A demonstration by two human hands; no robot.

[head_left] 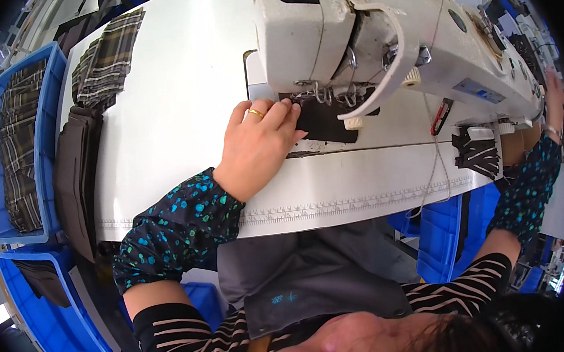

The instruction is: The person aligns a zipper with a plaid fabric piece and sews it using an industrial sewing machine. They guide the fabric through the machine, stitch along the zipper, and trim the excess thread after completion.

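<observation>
At the sewing machine's presser foot, a small dark fabric piece lies partly under the needle area. My left hand, with a ring on one finger, has its fingers bent and bunched on the fabric's left edge. The needle tip is hidden among the metal guides. Far to the right, my right hand is raised at the end of the machine head, beside where the handwheel sits. Its fingers are small and smeared there, so its grip is unclear.
Plaid pieces and folded dark fabric lie at the table's left. A blue bin holds more plaid. Right of the needle are a red cutter and dark strips. A ruler scale runs along the front edge.
</observation>
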